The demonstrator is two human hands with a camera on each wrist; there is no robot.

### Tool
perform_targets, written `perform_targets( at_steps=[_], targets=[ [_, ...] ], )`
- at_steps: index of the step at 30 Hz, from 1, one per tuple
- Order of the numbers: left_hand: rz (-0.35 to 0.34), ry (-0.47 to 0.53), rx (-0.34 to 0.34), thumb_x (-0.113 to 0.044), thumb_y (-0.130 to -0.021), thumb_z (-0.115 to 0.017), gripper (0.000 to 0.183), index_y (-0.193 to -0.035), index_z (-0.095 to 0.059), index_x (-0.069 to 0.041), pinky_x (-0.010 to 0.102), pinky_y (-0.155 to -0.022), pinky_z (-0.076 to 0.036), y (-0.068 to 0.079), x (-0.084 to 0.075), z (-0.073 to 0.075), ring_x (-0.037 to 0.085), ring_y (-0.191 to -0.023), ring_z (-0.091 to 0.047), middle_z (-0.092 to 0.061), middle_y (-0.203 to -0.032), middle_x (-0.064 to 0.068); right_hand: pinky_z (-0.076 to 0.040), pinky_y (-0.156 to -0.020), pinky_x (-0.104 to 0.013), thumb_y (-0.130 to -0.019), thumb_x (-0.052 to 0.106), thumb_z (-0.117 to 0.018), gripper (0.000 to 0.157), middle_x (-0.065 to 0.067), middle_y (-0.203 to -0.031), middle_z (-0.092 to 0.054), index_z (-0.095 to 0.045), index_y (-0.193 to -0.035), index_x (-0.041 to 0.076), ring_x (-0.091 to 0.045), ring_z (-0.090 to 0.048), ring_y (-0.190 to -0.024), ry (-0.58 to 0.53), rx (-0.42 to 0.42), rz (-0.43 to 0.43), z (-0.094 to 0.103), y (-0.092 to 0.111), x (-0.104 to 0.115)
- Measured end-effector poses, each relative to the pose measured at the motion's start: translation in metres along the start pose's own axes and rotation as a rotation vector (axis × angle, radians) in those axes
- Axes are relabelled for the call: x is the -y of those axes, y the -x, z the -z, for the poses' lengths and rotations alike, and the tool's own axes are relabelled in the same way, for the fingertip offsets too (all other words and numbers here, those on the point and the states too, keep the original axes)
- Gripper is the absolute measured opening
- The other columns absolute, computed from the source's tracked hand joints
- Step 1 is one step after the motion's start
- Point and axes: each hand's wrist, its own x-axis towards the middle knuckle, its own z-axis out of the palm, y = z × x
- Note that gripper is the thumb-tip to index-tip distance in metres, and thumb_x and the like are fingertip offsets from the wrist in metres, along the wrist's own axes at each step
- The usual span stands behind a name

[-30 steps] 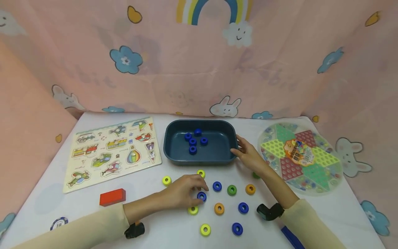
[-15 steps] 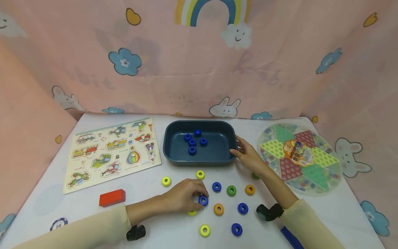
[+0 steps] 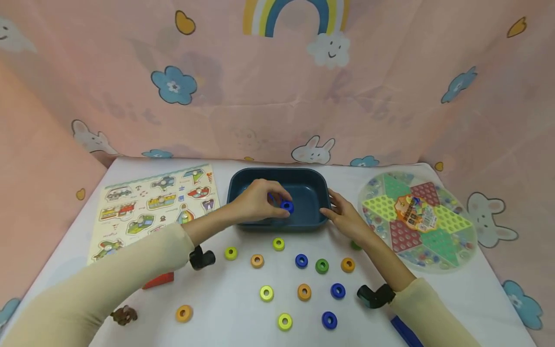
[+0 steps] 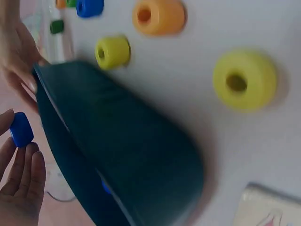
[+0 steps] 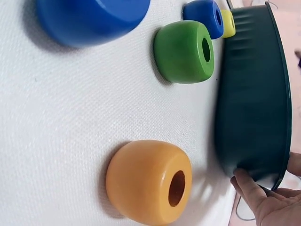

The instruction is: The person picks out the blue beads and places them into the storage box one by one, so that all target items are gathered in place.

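My left hand (image 3: 259, 201) pinches a blue bead (image 3: 287, 207) between thumb and fingertips, above the dark blue tray (image 3: 310, 223). In the left wrist view the held bead (image 4: 21, 130) hangs just beyond the tray's rim. At the tray's right end my right hand (image 3: 348, 218) grips the rim, with thumb and fingers on its corner in the right wrist view. The left hand covers most of the blue beads lying in the tray. On the white cloth before it lie loose yellow (image 3: 266, 293), orange (image 3: 304, 292), green (image 3: 322, 266) and blue beads (image 3: 337, 290).
A wooden picture puzzle board (image 3: 147, 207) lies to the left, partly under the left arm. To the right is a round Chinese checkers set (image 3: 418, 219). A red block (image 3: 159, 280), a small brown figure (image 3: 124, 315) and a dark blue bar (image 3: 406, 331) lie nearer.
My left hand has lifted the blue bead off the cloth and carried it forward over the tray. An orange bead, the brown figure and another orange bead are uncovered. The right hand stays put.
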Motion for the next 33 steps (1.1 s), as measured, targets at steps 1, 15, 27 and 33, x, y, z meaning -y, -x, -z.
perform_targets(
  at_steps=[1,15,27,33],
  targets=[
    [0.027,-0.016,-0.003,-0.012,-0.073,-0.079,0.027,-0.098,-0.07,-0.007,0.024,-0.066,-0.049,-0.006,0.003,0.004,0.02,-0.081,-0.059,-0.063,-0.09,-0.001,-0.038,-0.096,-0.045,-0.095,0.01,-0.051,0.061,-0.024,-0.143,-0.03,-0.018,-0.147,0.004,-0.038,-0.038,-0.125,-0.002,0.002,0.004,0.0,0.0,0.0],
    [0.136,-0.109,0.053,-0.002,-0.072,-0.078,0.028,-0.096,-0.068,0.006,0.026,-0.068,-0.051,-0.045,0.057,0.02,0.022,-0.078,-0.062,-0.067,-0.088,0.014,-0.039,-0.095,-0.045,-0.095,0.01,-0.051,0.061,-0.023,-0.143,-0.03,-0.018,-0.147,0.005,-0.038,-0.038,-0.125,-0.003,0.008,0.0,-0.002,0.001,0.0],
    [0.109,-0.069,-0.06,-0.011,-0.076,-0.076,0.025,-0.099,-0.069,-0.003,0.029,-0.074,-0.05,-0.027,0.036,0.027,0.022,-0.086,-0.061,-0.067,-0.093,0.008,-0.038,-0.096,-0.047,-0.096,0.01,-0.051,0.062,-0.024,-0.143,-0.029,-0.016,-0.147,0.005,-0.039,-0.036,-0.125,0.002,0.016,0.029,0.002,0.003,0.0],
    [0.058,-0.012,-0.115,-0.013,-0.075,-0.077,0.024,-0.097,-0.069,-0.007,0.025,-0.067,-0.051,-0.003,0.019,0.02,0.014,-0.078,-0.06,-0.065,-0.087,-0.001,-0.038,-0.096,-0.047,-0.096,0.01,-0.05,0.062,-0.025,-0.143,-0.029,-0.015,-0.147,0.004,-0.039,-0.038,-0.124,0.002,0.021,0.035,0.002,0.002,-0.001]
  ],
)
